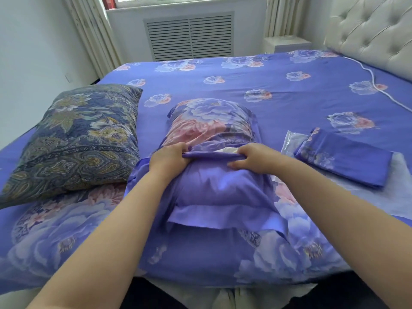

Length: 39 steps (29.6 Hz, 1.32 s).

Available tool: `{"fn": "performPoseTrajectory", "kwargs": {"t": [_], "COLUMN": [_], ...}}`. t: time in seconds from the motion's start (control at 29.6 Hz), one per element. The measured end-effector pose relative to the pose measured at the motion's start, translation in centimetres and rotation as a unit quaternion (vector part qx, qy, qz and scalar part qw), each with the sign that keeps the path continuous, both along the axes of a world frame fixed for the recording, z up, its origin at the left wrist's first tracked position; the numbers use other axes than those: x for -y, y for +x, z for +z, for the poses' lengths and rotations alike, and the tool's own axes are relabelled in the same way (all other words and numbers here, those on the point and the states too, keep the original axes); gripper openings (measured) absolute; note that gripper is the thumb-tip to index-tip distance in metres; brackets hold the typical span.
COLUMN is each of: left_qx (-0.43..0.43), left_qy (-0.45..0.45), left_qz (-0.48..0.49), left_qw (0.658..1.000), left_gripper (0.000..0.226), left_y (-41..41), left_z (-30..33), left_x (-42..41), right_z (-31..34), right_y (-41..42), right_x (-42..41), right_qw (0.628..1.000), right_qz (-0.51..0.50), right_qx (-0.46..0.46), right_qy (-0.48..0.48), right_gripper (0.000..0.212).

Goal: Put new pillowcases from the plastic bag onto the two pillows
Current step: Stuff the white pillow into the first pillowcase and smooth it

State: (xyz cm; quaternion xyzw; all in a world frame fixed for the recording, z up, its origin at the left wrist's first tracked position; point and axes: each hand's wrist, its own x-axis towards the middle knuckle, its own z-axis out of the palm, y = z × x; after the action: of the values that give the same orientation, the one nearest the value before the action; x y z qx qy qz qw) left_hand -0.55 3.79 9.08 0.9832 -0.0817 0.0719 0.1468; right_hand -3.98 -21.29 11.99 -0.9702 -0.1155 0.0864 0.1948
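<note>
From the head view, our left hand point(170, 158) and right hand point(254, 158) both pinch the opening hem of the new pillowcase point(214, 186), which covers the middle pillow point(210, 121). A second pillowcase point(343, 161) lies folded on the plastic bag point(289, 141). We judge the first pillow is nearly dressed; next we should tuck the flap closed, then take the paisley pillow point(75, 134).

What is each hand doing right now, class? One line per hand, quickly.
Left hand: grip closed on the pillowcase hem.
Right hand: fingers curled over the same hem, holding it.

Tufted headboard point(376, 30), radiator grille point(189, 36).
</note>
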Motion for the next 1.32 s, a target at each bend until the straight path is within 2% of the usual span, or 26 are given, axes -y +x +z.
{"fn": "performPoseTrajectory", "kwargs": {"t": [0.07,0.13,0.2,0.3,0.34,0.44,0.51,0.57,0.64,0.71,0.74,0.81,0.88,0.94,0.98,1.01,1.08,1.15,1.21,1.25,1.28,1.32], "left_qx": [-0.001,-0.017,-0.04,0.003,-0.011,-0.152,-0.202,-0.171,-0.109,-0.057,-0.03,0.051,0.161,0.253,0.288,0.306,0.305,0.278,0.233,0.212,0.195,0.183], "left_qy": [-0.012,-0.035,-0.04,-0.008,-0.009,-0.03,-0.049,-0.075,-0.106,-0.132,-0.134,-0.08,-0.009,0.015,0.02,0.016,-0.018,-0.046,-0.065,-0.072,-0.079,-0.086], "left_qz": [-0.044,-0.077,-0.083,0.006,0.021,-0.007,-0.011,0.008,0.038,0.067,0.082,0.084,0.044,-0.03,-0.066,-0.102,-0.174,-0.238,-0.256,-0.25,-0.24,-0.231], "left_qw": [0.999,0.996,0.995,1.0,1.0,0.988,0.978,0.982,0.988,0.987,0.987,0.992,0.986,0.967,0.955,0.946,0.936,0.929,0.936,0.942,0.948,0.952], "left_gripper": [0.02,0.021,0.015,0.013,0.015,0.024,0.033,0.037,0.035,0.028,0.024,0.024,0.027,0.041,0.041,0.037,0.023,0.017,0.022,0.025,0.027,0.029], "left_y": [0.1,0.3,0.5,0.7,0.7,1.2,1.4,1.4,0.9,-0.2,-0.7,-2.0,-3.8,-6.5,-8.1,-9.7,-12.4,-14.4,-15.5,-15.8,-16.1,-16.2], "left_z": [-0.2,-0.4,-0.7,-1.1,-1.1,-0.7,-0.3,-0.6,-1.6,-2.4,-2.6,-2.3,-1.6,-0.9,-0.8,-1.0,-1.9,-3.1,-4.1,-4.4,-4.6,-4.7], "left_x": [-1.4,-2.2,-1.8,-0.6,-0.3,0.3,0.7,0.9,0.6,0.1,0.0,0.4,1.9,4.1,5.5,6.9,9.2,10.6,11.0,11.0,11.0,11.0], "right_z": [-0.1,-0.9,-1.7,-1.8,-1.6,-2.7,-4.1,-5.0,-5.3,-5.2,-5.2,-5.8,-7.5,-8.8,-9.3,-9.8,-10.3,-10.9,-10.7,-10.0,-9.4,-8.9], "right_y": [0.4,0.4,0.2,1.4,1.8,3.0,3.1,2.6,1.3,-0.8,-2.1,-5.1,-7.8,-9.9,-10.8,-11.3,-12.1,-12.5,-13.1,-13.6,-14.2,-14.8], "right_x": [0.1,-0.1,-0.7,-0.6,-0.2,1.3,1.6,1.5,2.1,3.6,4.4,5.4,5.6,5.0,4.8,4.8,4.6,4.8,5.1,5.0,5.0,4.8], "right_qw": [0.994,0.988,0.992,0.998,0.998,0.993,0.994,0.991,0.986,0.978,0.974,0.94,0.865,0.736,0.687,0.673,0.71,0.786,0.861,0.882,0.902,0.923], "right_qz": [-0.027,-0.028,-0.028,-0.039,-0.04,-0.052,-0.09,-0.131,-0.155,-0.197,-0.217,-0.264,-0.286,-0.284,-0.283,-0.285,-0.294,-0.324,-0.388,-0.393,-0.374,-0.336], "right_qx": [0.097,0.146,0.121,0.028,-0.015,-0.098,-0.055,0.023,0.063,0.042,-0.004,-0.16,-0.278,-0.315,-0.314,-0.31,-0.27,-0.164,0.009,0.08,0.082,0.029], "right_qy": [-0.042,-0.032,0.008,0.052,0.05,0.038,-0.001,-0.019,0.022,0.052,0.066,0.143,0.305,0.528,0.591,0.608,0.581,0.5,0.33,0.248,0.202,0.187], "right_gripper": [0.032,0.031,0.029,0.034,0.034,0.033,0.032,0.038,0.043,0.052,0.057,0.064,0.065,0.053,0.043,0.036,0.028,0.035,0.041,0.034,0.034,0.044]}}
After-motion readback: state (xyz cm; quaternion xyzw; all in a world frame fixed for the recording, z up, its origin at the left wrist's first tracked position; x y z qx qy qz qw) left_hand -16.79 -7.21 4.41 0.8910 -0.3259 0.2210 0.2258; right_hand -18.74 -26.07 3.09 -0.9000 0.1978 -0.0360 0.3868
